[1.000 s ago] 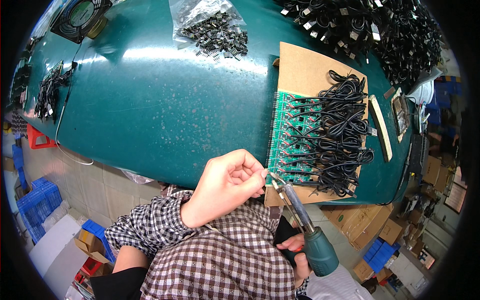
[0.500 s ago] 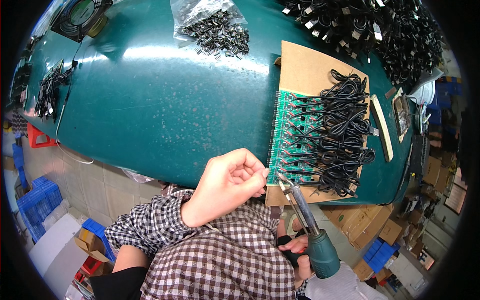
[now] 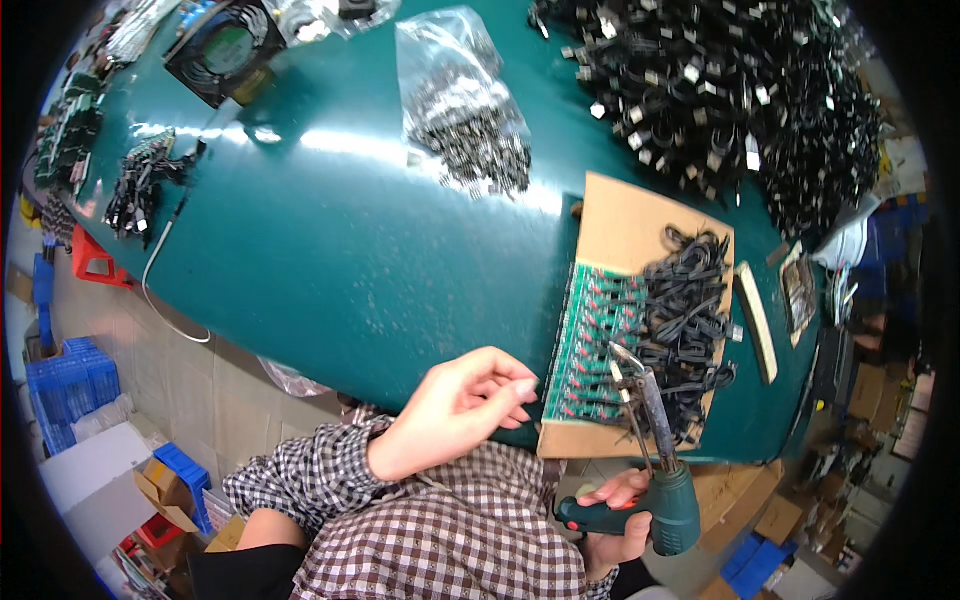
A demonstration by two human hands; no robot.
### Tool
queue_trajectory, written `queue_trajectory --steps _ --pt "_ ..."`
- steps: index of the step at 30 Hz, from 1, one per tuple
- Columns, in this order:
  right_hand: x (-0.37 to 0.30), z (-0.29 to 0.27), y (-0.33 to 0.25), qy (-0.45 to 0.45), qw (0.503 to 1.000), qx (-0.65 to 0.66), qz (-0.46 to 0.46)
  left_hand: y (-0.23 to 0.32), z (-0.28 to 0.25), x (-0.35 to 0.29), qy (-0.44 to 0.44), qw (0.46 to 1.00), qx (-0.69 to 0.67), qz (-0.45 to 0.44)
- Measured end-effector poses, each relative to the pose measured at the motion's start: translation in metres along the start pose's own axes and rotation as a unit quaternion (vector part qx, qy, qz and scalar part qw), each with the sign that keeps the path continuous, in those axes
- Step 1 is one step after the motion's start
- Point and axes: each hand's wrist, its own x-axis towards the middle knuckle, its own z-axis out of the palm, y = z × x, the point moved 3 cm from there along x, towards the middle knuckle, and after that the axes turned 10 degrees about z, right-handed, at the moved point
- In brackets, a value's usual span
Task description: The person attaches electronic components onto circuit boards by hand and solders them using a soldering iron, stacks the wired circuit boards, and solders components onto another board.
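Note:
My right hand (image 3: 614, 548) is wrapped round the handle of a green soldering gun (image 3: 676, 512), a finger by its red trigger. The gun's metal barrel points up and away, its tip over the row of small green circuit boards (image 3: 585, 345). Black cables (image 3: 690, 300), bundled in loops, run from the boards to the right. Boards and cables lie on a brown cardboard sheet (image 3: 625, 215). Just left of the boards, my left hand (image 3: 445, 415) is held with curled fingers, thumb against the forefinger; whatever it may pinch is too small to make out.
A clear plastic bag (image 3: 450, 75) spills small black-and-metal parts (image 3: 485, 150) on the green table (image 3: 330, 240). Black USB cables (image 3: 690, 90) are heaped at the far right. A pale strip (image 3: 757, 325) lies right of the cardboard; a fan (image 3: 225, 50) stands far left.
The view has shifted, so the table's things sit lower in it. My right hand has lifted the soldering gun's tip from the near end of the boards toward their middle. The left hand stays curled.

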Motion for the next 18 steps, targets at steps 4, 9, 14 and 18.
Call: queue_trajectory --steps 4,9,14,18 --pt "0.020 0.004 -0.006 -0.008 1.000 -0.009 -0.017 0.055 -0.032 0.026 0.095 0.858 0.415 0.287" --pt "0.031 0.009 -0.008 -0.052 0.999 0.010 -0.011 0.087 -0.046 0.084 0.174 0.704 0.593 0.351" --pt "0.033 0.013 -0.012 -0.056 0.998 0.011 -0.006 0.084 -0.061 0.105 0.171 0.654 0.639 0.366" --pt "0.035 0.011 -0.012 -0.048 0.999 0.011 -0.011 0.082 -0.057 0.089 0.150 0.657 0.631 0.385"
